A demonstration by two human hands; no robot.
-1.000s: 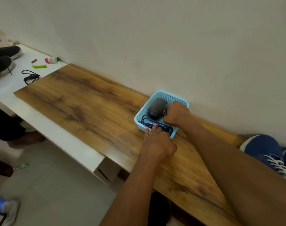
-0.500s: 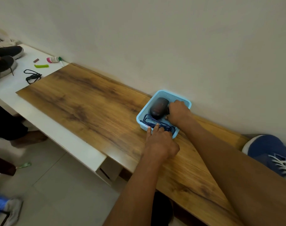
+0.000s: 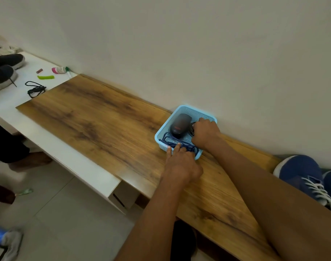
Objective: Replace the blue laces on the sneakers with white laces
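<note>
black lace (image 3: pixel 35 88) | green clip (image 3: pixel 46 77) | 2 dark shoes (image 3: pixel 2 69) | white table (image 3: pixel 8 98)

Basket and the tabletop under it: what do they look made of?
Basket: light blue plastic by the look, with moulded mesh walls and a smooth rim. Tabletop: wood or wood-look laminate, brown grain streaks, faint sheen; the picture cannot settle which.

Place: plain room, likely a home
Evidence: tiled floor (image 3: pixel 62 213) below the hands, bare wall (image 3: pixel 198 44) beyond them, shoes (image 3: pixel 2 72) far left
</note>
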